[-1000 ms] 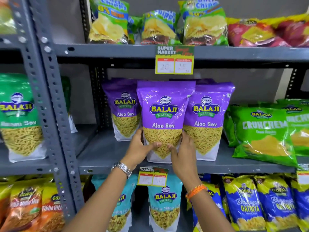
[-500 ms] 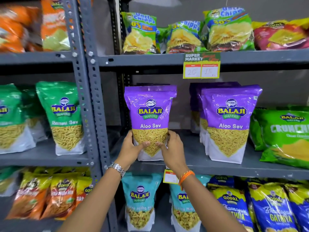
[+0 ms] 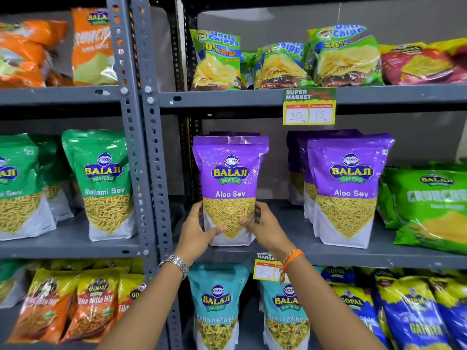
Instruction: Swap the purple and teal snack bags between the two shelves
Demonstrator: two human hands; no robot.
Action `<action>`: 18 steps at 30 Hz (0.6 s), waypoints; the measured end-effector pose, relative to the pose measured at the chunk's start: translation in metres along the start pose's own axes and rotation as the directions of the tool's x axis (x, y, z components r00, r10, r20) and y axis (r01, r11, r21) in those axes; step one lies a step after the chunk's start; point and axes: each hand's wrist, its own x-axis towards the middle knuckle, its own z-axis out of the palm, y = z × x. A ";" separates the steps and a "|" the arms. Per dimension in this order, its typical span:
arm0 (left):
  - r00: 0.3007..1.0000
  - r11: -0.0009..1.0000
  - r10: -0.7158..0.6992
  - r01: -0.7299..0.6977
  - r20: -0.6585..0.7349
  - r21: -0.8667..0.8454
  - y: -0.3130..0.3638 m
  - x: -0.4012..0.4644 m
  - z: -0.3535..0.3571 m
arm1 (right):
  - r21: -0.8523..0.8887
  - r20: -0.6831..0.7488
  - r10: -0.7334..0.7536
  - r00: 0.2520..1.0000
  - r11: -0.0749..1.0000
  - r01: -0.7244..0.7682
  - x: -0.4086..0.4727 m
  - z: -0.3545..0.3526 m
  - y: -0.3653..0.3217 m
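Both hands keep their grip on one purple bag (image 3: 230, 183), left hand (image 3: 195, 232) and right hand (image 3: 266, 229) clasping its lower sides; it now stands further left on the middle shelf (image 3: 353, 255), apart from the other purple bags (image 3: 348, 188); teal bags (image 3: 217, 304) sit on the shelf below; grey metal racking, grey wall behind.

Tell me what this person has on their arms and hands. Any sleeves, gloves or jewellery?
No sleeves or gloves show: both forearms are bare up to the bottom edge of the picture. The left hand has a silver metal link watch on its wrist. The right hand has an orange thread band tied around its wrist, with a loose end hanging down. No rings can be made out.
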 end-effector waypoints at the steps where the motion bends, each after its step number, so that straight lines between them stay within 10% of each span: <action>1: 1.000 1.000 0.004 -0.004 0.000 0.005 0.001 0.000 0.001 | 0.017 0.004 -0.001 1.000 1.000 0.001 0.001 0.000 0.002; 18: 0.999 0.999 -0.038 0.038 -0.010 0.007 0.000 0.001 0.004 | -0.009 0.068 0.081 0.994 0.997 -0.080 -0.002 -0.004 -0.013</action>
